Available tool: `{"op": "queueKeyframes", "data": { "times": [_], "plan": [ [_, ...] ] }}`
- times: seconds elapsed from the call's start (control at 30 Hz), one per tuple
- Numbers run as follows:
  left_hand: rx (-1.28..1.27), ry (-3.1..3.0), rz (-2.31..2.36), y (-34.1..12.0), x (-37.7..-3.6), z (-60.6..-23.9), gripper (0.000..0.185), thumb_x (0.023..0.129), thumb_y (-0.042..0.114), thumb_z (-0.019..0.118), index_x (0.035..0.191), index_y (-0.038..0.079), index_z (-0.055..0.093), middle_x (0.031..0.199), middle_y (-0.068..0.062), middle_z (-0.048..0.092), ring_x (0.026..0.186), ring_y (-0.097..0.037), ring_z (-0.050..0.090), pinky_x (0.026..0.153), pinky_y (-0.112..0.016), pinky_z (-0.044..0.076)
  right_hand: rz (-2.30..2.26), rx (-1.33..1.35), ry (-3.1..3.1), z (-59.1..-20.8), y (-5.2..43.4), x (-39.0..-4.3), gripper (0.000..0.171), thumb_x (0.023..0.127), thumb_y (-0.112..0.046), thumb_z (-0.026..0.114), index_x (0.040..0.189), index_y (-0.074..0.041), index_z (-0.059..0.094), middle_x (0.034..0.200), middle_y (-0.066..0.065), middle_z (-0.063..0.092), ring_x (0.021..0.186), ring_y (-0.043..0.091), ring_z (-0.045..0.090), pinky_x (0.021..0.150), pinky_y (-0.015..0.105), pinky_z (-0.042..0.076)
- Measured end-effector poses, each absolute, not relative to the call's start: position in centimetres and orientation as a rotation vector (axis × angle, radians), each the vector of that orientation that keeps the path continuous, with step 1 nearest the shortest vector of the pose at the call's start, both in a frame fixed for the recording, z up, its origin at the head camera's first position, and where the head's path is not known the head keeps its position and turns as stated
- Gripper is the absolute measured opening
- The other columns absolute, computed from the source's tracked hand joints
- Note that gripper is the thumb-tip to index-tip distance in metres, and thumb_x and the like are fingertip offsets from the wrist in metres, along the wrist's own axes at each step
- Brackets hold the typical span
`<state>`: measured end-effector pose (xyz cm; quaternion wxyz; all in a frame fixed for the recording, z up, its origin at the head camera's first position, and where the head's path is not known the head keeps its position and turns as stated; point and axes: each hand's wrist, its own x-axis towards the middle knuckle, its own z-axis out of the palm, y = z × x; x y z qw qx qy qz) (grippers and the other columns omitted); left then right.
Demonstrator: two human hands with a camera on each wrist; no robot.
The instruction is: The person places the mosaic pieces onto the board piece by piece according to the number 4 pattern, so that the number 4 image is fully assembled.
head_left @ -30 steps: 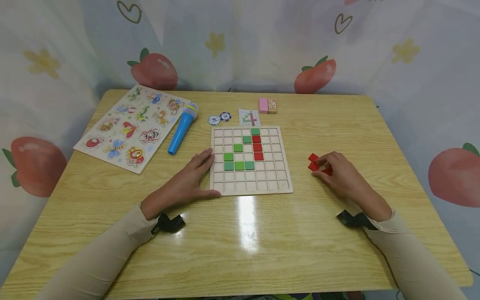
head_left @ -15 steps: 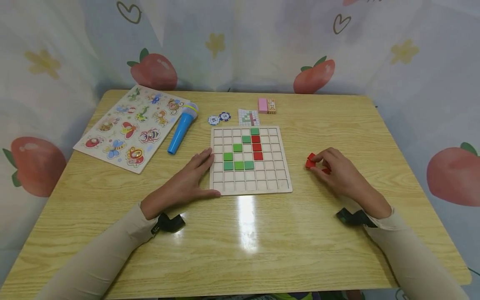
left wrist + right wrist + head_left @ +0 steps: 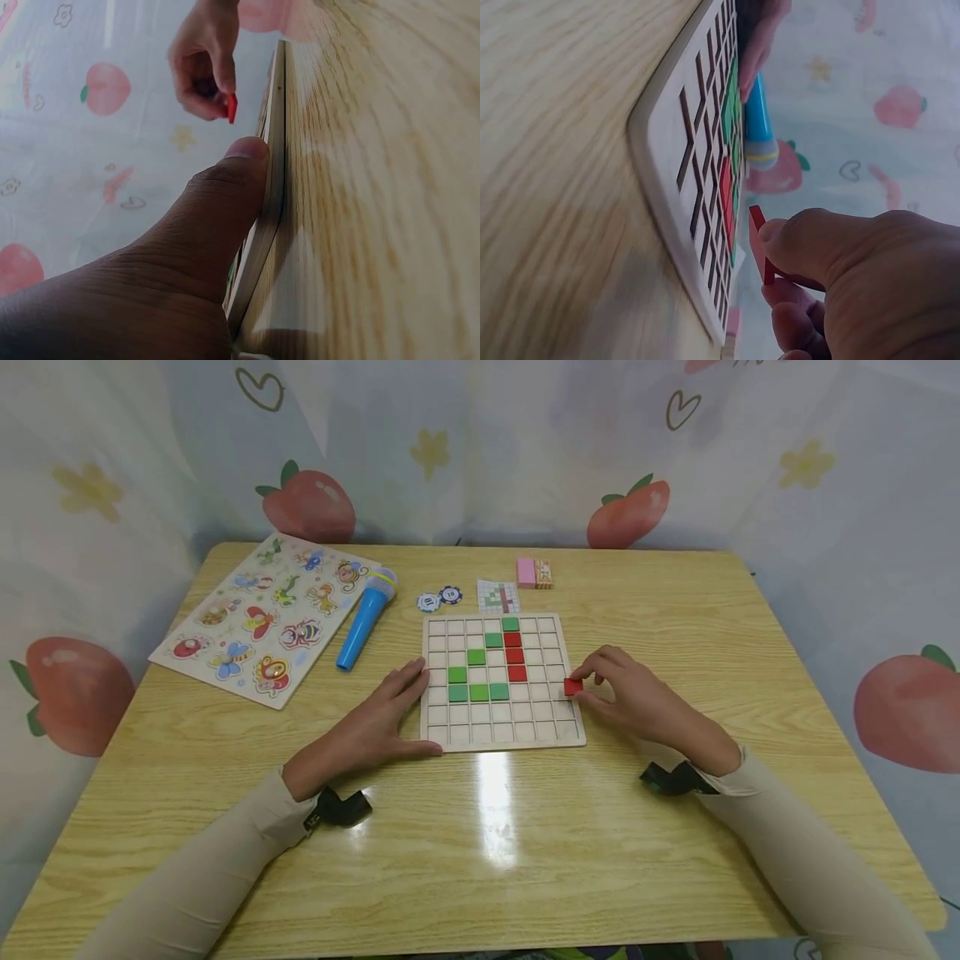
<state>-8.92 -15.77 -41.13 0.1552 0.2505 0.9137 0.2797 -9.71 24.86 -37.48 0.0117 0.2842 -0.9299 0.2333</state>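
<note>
A red tile is pinched by the right hand over the board's right edge; the left hand is spread flat against its left edge.

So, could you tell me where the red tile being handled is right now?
In the head view, the red tile is pinched in the right hand at the right edge of the wooden grid board, right of the three red tiles already placed.
</note>
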Motion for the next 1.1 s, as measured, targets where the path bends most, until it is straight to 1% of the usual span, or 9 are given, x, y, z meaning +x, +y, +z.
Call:
{"op": "queueKeyframes", "data": {
  "times": [0.13,0.3,0.6,0.87,1.1],
  "plan": [
    [0.720,2.622,0.793,-15.7,-8.9,-41.0,0.121,0.086,0.063,0.083,0.172,0.011,0.016,0.183,-0.003,0.002,0.170,-0.034,0.004,0.135,-0.059,0.019,0.747,0.901,-2.997,-37.4,23.2,-10.6,0.020,0.098,-0.015,0.079,0.117,-0.010,0.073,0.120,0.008,0.066,0.100,0.021,0.062,0.085,0.039,0.057],
    [0.722,2.625,0.788,-15.7,-8.9,-41.0,0.120,0.086,0.062,0.083,0.172,0.011,0.017,0.183,-0.003,0.002,0.170,-0.034,0.004,0.136,-0.058,0.019,0.755,0.993,-3.025,-37.6,21.4,-11.5,0.021,0.097,-0.019,0.080,0.116,-0.010,0.076,0.117,0.007,0.069,0.100,0.021,0.062,0.084,0.036,0.056],
    [0.723,2.624,0.789,-15.7,-8.9,-41.1,0.121,0.086,0.061,0.084,0.172,0.010,0.017,0.183,-0.004,0.002,0.170,-0.034,0.004,0.136,-0.058,0.019,0.793,1.091,-2.991,-38.4,19.8,-12.2,0.015,0.096,-0.016,0.081,0.109,-0.010,0.076,0.113,0.006,0.070,0.101,0.020,0.062,0.086,0.038,0.058],
    [0.750,2.634,0.799,-15.8,-8.9,-41.2,0.121,0.086,0.059,0.085,0.171,0.007,0.018,0.183,-0.007,0.005,0.170,-0.035,0.006,0.135,-0.059,0.023,0.772,1.150,-2.942,-38.6,19.2,-12.3,0.010,0.097,-0.015,0.080,0.104,-0.011,0.073,0.111,0.007,0.068,0.093,0.019,0.059,0.079,0.034,0.055],
    [0.752,2.635,0.812,-15.8,-8.9,-41.2,0.120,0.086,0.059,0.085,0.171,0.007,0.019,0.183,-0.007,0.005,0.169,-0.036,0.007,0.134,-0.059,0.024,0.767,1.192,-2.918,-38.7,19.1,-12.6,0.008,0.096,-0.015,0.081,0.098,-0.012,0.074,0.113,0.008,0.067,0.093,0.018,0.060,0.078,0.033,0.055]
  ]
}}
